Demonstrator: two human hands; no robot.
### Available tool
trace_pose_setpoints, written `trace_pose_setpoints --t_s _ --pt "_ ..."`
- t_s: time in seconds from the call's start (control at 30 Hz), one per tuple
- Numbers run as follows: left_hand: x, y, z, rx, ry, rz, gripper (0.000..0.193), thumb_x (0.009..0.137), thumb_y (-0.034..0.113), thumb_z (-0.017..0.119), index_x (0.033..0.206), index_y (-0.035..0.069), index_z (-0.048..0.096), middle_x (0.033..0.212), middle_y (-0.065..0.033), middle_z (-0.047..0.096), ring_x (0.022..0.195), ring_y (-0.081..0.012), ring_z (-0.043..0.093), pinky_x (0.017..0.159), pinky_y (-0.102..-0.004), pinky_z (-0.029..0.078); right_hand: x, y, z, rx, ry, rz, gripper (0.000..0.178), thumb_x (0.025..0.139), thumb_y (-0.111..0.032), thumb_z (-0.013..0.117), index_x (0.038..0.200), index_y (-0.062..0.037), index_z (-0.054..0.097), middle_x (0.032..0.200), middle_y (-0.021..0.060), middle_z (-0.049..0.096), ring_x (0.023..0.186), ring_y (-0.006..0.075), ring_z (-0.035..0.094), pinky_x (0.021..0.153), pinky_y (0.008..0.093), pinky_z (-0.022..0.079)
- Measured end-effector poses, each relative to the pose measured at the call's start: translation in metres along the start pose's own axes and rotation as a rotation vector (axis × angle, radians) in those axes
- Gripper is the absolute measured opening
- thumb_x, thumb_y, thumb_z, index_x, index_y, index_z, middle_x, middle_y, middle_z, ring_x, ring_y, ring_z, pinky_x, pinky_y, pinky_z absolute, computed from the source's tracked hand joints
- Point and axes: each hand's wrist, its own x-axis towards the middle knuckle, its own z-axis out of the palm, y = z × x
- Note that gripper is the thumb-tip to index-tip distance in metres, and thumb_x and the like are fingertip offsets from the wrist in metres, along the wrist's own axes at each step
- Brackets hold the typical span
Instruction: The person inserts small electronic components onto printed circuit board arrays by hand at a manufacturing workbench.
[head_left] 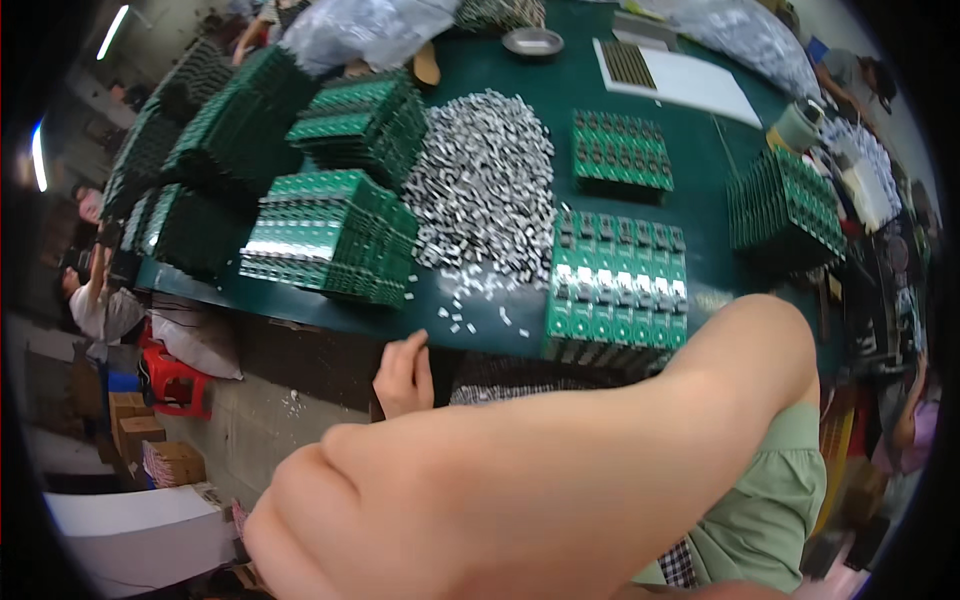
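Observation:
My right forearm crosses the front of the head view, its elbow at the right. My right hand (310, 510) is lifted close to the camera at the lower left, bent at the wrist; its fingers are hidden. Beyond it, my left hand (403, 377) rests by the table's near edge, fingers loosely bent and slightly apart, with nothing seen in them. Nearest to that hand are a few loose pieces from a heap of small white, silvery and dark components (482, 180). A stack of green circuit board panels (618, 280) stands right of the heap, at the table edge.
Tall stacks of green panels (325, 230) fill the table's left side. Another panel stack (620, 150) sits farther back, and one more (787, 205) at the right. A metal dish (533, 41), a white board (690, 80) and plastic bags (370, 30) lie behind. A red stool (178, 380) stands left.

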Motion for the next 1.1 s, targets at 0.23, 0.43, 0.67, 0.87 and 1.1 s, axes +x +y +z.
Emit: trace_pose_setpoints --t_s 0.23,0.43,0.67,0.87,1.1 --pt "0.064 0.003 0.027 0.094 -0.152 -0.059 0.029 0.081 0.007 0.065 0.109 0.002 0.058 0.095 -0.0125 0.060 0.082 -0.0238 0.057 0.073 -0.0360 0.045 -0.069 0.076 -0.003 0.046 -0.060 0.443 0.016 0.074 0.006 0.066 0.089 0.0033 0.063 0.083 0.0099 0.064 0.071 0.0191 0.063 0.064 0.0287 0.051" --pt "0.075 -0.004 0.057 0.038 -0.171 -0.191 0.029 0.079 0.007 0.068 0.106 0.002 0.059 0.091 -0.0103 0.059 0.069 -0.0215 0.055 0.066 -0.0331 0.046 -0.120 0.072 0.005 -0.023 0.034 0.862 0.013 0.077 -0.003 0.067 0.089 -0.0005 0.063 0.082 0.0103 0.063 0.074 0.0248 0.063 0.065 0.0322 0.051" --pt "0.091 -0.003 0.072 0.170 -0.174 -0.217 0.014 0.082 0.012 0.065 0.092 0.004 0.061 0.087 -0.0095 0.057 0.074 -0.0291 0.059 0.064 -0.0390 0.046 -0.133 0.086 0.027 -0.103 -0.026 0.849 0.011 0.077 -0.006 0.066 0.087 -0.0027 0.063 0.084 0.0096 0.061 0.076 0.0286 0.062 0.067 0.0350 0.051" --pt "0.088 -0.007 0.072 -0.047 -0.043 -0.230 0.010 0.084 0.004 0.063 0.093 0.001 0.061 0.091 -0.0072 0.059 0.060 -0.0158 0.055 0.055 -0.0283 0.045 -0.136 0.084 0.038 -0.336 -0.121 0.732 0.011 0.078 -0.007 0.064 0.087 -0.0026 0.062 0.082 0.0092 0.059 0.074 0.0297 0.061 0.065 0.0383 0.050" --pt "0.087 -0.012 0.075 -0.172 -0.021 -0.219 0.009 0.085 0.003 0.062 0.093 0.000 0.060 0.089 -0.0071 0.059 0.061 -0.0141 0.054 0.055 -0.0274 0.045 -0.144 0.084 0.045 -0.449 -0.125 0.649 0.013 0.074 -0.004 0.063 0.087 -0.0032 0.060 0.080 0.0080 0.058 0.072 0.0269 0.061 0.061 0.0363 0.051"
